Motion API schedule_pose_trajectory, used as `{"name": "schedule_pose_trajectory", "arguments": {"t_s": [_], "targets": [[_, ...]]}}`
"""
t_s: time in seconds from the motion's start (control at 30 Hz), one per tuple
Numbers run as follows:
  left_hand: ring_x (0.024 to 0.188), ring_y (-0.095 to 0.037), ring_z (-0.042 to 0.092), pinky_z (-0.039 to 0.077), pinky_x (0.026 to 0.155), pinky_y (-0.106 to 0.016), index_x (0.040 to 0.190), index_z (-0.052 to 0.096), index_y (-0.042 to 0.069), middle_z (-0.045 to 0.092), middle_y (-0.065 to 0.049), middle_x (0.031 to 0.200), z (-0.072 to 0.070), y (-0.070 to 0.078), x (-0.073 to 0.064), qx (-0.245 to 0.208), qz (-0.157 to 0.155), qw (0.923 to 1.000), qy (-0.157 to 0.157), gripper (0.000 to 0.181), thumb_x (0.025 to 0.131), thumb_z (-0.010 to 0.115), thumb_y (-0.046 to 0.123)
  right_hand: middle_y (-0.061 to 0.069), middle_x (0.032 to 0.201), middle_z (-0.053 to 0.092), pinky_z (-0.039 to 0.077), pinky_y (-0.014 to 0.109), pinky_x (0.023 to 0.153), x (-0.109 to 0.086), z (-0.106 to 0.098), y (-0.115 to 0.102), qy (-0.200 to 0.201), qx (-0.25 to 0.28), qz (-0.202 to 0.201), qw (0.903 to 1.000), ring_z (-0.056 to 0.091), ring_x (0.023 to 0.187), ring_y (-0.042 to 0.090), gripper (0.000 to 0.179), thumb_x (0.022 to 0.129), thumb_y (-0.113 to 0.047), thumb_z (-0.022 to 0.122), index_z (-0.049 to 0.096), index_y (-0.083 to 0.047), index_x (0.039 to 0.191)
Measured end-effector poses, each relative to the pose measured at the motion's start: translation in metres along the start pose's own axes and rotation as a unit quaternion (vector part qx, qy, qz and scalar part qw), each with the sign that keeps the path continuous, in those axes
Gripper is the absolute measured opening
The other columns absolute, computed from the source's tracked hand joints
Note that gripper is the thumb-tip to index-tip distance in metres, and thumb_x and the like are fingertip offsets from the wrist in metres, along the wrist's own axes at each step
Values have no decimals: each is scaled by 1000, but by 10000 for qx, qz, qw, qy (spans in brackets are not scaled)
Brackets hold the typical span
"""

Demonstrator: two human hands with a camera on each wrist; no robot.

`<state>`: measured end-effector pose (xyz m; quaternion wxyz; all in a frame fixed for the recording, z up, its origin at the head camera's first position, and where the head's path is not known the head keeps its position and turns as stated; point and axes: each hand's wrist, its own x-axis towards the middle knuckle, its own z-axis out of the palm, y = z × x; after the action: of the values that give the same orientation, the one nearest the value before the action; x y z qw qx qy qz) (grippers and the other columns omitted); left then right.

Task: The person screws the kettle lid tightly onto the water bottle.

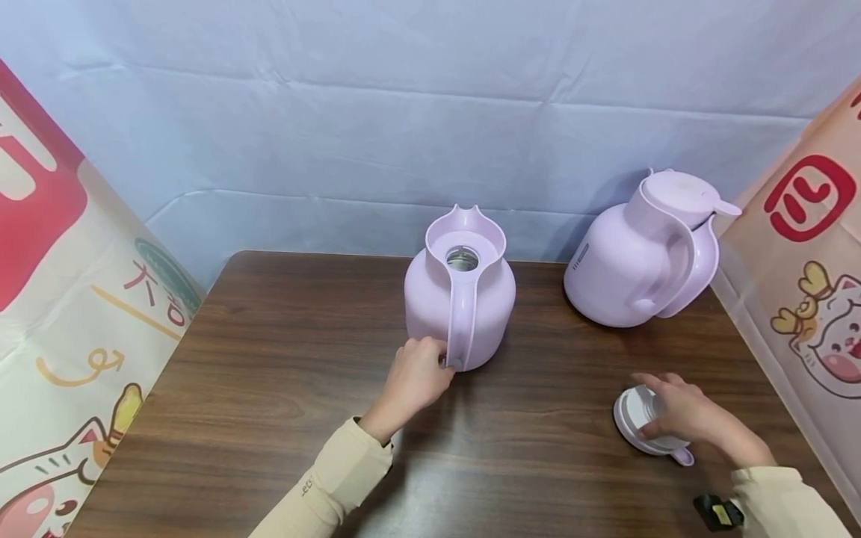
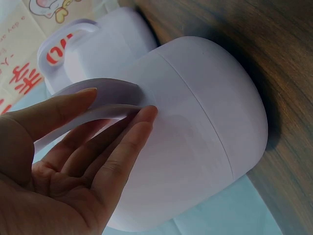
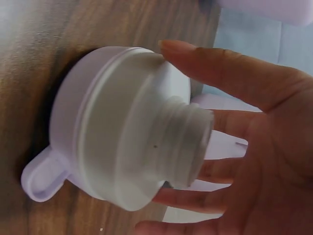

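Observation:
A lilac thermos jug (image 1: 424, 299) stands lidless near the back middle of the table, its round mouth exposed. My left hand (image 1: 418, 373) holds the lower part of its handle (image 2: 115, 93); in the left wrist view the thumb lies on one side and the fingers on the other. To the right, the jug's lid (image 1: 632, 422) lies upside down, with its white threaded neck (image 3: 183, 142) facing up and a lilac tab sticking out. Spread around the lid is my right hand (image 1: 682, 411), its thumb near the rim and its extended fingers partly hidden behind the lid.
A second lilac thermos jug (image 1: 612, 269), with its lid on, stands at the back right. A small black object (image 1: 718, 512) is beside the right sleeve. Pale blue cloth (image 1: 336, 134) hangs behind the brown wooden table (image 1: 269, 359), and printed sheets flank it.

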<state>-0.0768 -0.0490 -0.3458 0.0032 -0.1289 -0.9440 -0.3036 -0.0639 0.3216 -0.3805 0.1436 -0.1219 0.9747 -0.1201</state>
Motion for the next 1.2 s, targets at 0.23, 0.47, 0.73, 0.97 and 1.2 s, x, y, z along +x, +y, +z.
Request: {"name": "schedule_pose_trajectory", "arguments": {"t_s": [0.23, 0.47, 0.73, 0.97, 1.2], "targets": [[51, -17, 38, 35, 48, -28, 60, 56, 9, 39, 3, 49, 0, 0, 0, -31, -10, 10000, -21, 15, 71, 65, 5, 38, 97, 44, 41, 52, 60, -1, 5, 0, 4, 120, 62, 9999, 50, 74, 45, 80, 47, -21, 84, 49, 7, 113], [52, -18, 42, 37, 49, -30, 63, 59, 9, 45, 2, 51, 1, 0, 0, 19, -29, 10000, -10, 11, 71, 66, 5, 34, 95, 39, 39, 50, 57, -2, 5, -2, 19, 268, 346, 9990, 41, 74, 49, 80, 46, -19, 84, 48, 5, 113], [51, -19, 42, 37, 49, -31, 58, 55, 12, 41, 3, 50, 0, 0, 0, 111, 109, 9999, 68, 17, 69, 67, 6, 35, 95, 37, 41, 50, 57, -2, 4, -2, -181, 251, 422, 9986, 43, 75, 50, 78, 47, -22, 83, 49, 5, 112], [50, -19, 41, 37, 49, -31, 59, 56, 11, 41, 3, 50, 0, 0, 0, 63, 108, 9999, 49, 15, 69, 66, 5, 36, 95, 37, 41, 51, 57, -1, 4, 0, -255, 204, 407, 9986, 44, 75, 50, 79, 48, -24, 84, 49, 6, 112], [50, -18, 40, 37, 49, -30, 59, 56, 12, 38, 4, 49, 0, 0, 0, 66, 118, 9999, 48, 16, 69, 66, 5, 36, 95, 38, 42, 49, 57, 0, -1, -1, -377, 228, 443, 9980, 47, 74, 45, 78, 51, -24, 83, 49, 6, 113]]}}
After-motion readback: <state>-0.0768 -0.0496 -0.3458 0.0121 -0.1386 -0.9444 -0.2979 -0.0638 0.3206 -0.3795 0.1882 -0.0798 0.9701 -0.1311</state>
